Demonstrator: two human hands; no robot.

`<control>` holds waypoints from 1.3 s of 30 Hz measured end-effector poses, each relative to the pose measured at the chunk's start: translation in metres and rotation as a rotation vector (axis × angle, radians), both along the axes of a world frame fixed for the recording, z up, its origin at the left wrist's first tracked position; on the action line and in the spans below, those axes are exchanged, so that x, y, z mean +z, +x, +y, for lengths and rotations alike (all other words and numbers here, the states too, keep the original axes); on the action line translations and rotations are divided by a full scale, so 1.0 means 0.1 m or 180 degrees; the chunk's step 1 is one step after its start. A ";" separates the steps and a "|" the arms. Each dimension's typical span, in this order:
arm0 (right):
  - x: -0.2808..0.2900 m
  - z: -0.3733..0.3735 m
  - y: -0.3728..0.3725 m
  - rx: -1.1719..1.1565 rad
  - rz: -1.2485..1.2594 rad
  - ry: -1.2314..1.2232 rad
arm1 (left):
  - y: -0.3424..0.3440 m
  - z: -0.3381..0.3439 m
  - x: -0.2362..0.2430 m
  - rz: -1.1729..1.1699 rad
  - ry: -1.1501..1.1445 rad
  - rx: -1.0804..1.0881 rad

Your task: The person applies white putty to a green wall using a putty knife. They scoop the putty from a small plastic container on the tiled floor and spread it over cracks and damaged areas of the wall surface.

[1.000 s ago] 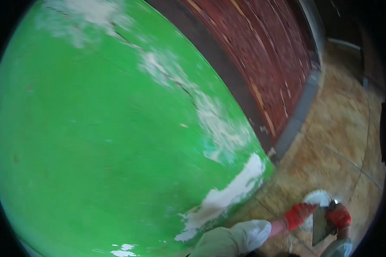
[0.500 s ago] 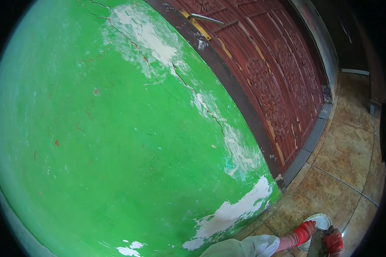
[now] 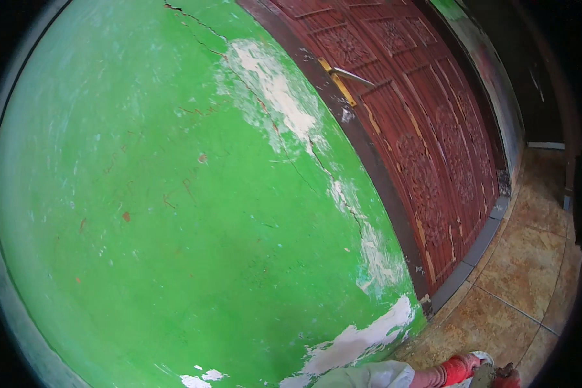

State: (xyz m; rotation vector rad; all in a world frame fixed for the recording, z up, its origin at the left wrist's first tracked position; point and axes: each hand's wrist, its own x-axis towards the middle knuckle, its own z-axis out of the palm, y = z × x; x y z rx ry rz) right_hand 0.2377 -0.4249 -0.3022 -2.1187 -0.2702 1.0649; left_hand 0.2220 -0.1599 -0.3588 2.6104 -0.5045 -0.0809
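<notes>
At the lower right edge, my left hand [image 3: 458,370] in a red glove is closed at the rim of a round white container [image 3: 484,357], of which only a sliver shows. Beside it, my right hand [image 3: 507,376], also red-gloved and partly cut off by the frame edge, is closed on a putty knife. The grey, smeared blade of the putty knife [image 3: 483,377] lies over the container, between the two hands. Left of them rises a green wall [image 3: 226,258] with white filler patches [image 3: 362,336] low down and another filler patch [image 3: 281,97] higher up. A crack [image 3: 320,165] runs between them.
A carved red-brown door [image 3: 427,161] with a lever handle [image 3: 354,77] stands right of the wall, inside a dark frame [image 3: 375,161]. A grey sill [image 3: 459,278] borders the brown tiled floor [image 3: 517,265].
The view has shifted, so wall and door sit lower and further right. Both hands and the container are now nearer the bottom edge, more cut off. Both grips look the same.
</notes>
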 end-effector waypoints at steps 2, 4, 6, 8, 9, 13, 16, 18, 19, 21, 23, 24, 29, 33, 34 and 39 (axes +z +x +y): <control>0.19 0.12 -0.09 -0.0859 0.0181 0.1980 | 0.01 0.19 0.35 -0.0043 -0.0439 -0.0003; 0.36 0.26 -0.03 -0.1301 0.0594 0.2029 | -0.02 0.45 0.91 -0.0528 -0.0495 0.0067; 0.54 0.48 0.13 -0.1492 0.0622 0.2588 | -0.11 0.74 1.65 -0.0779 -0.0670 0.0288; 0.80 0.76 0.38 -0.1582 0.0639 0.3126 | -0.23 0.98 2.46 -0.0266 -0.0302 0.0969; 0.97 0.93 0.50 -0.1583 0.0626 0.3366 | -0.32 1.08 2.86 -0.0563 -0.0150 0.1071; 1.83 1.61 0.84 -0.1317 0.0661 0.4009 | -0.73 1.38 4.27 -0.2903 0.1520 0.1719; 2.52 2.02 0.83 -0.1154 0.0469 0.4150 | -0.84 1.53 5.01 -0.3400 0.2211 0.2443; 2.91 2.17 0.71 -0.1059 0.0725 0.4165 | -0.79 1.66 5.39 -0.3609 0.2448 0.2507; 3.09 2.24 0.64 -0.1108 0.0772 0.4000 | -0.74 1.72 5.54 -0.3895 0.2705 0.2488; 3.41 2.40 0.54 -0.0984 0.0267 0.3899 | -0.67 1.83 5.75 -0.3741 0.2823 0.2541; 3.68 2.55 0.41 -0.1052 -0.0943 0.2964 | -0.64 1.89 5.86 -0.3373 0.2986 0.2577; 3.81 2.63 0.38 -0.0644 -0.0906 0.3651 | -0.64 1.90 5.88 -0.3319 0.2981 0.2611; 4.27 3.18 0.07 -0.0420 -0.2162 0.4474 | -0.67 1.87 5.93 -0.3053 0.3398 0.2685; 4.46 3.47 -0.10 -0.0618 -0.3088 0.4529 | -0.66 1.86 5.94 -0.2804 0.3290 0.2757; 4.49 3.53 -0.12 -0.0663 -0.3013 0.4436 | -0.66 1.88 5.94 -0.2780 0.3034 0.2698; 4.58 3.92 -0.27 -0.0757 -0.3773 0.3994 | -0.64 2.03 5.91 -0.3010 0.2606 0.2827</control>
